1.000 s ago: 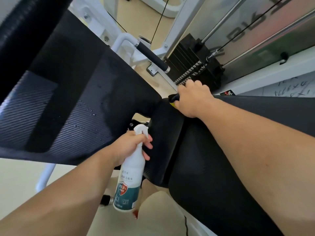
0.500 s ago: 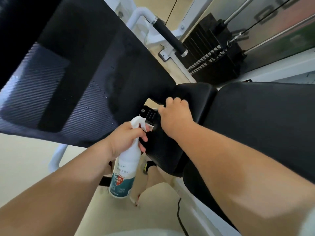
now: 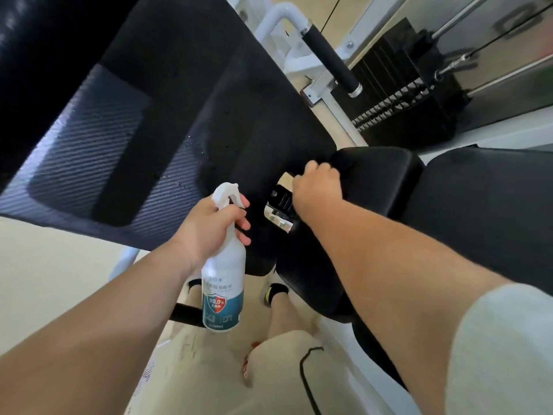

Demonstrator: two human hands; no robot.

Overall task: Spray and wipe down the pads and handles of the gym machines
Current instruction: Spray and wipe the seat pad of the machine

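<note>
The black weight stack (image 3: 401, 94) stands at upper right. Two steel guide rods (image 3: 490, 76) rise from the weight stack. A black cable (image 3: 508, 31) runs above the weight stack. The beige floor (image 3: 45, 280) lies well below-left of the weight stack.

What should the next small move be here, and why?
Probably sweep the right hand back along the seat pad, wiping toward its far edge. It rests curled at the pad's near corner by the hinge, while droplets dot the back pad. The left hand holds the spray bottle upright, not aimed at a pad.
</note>
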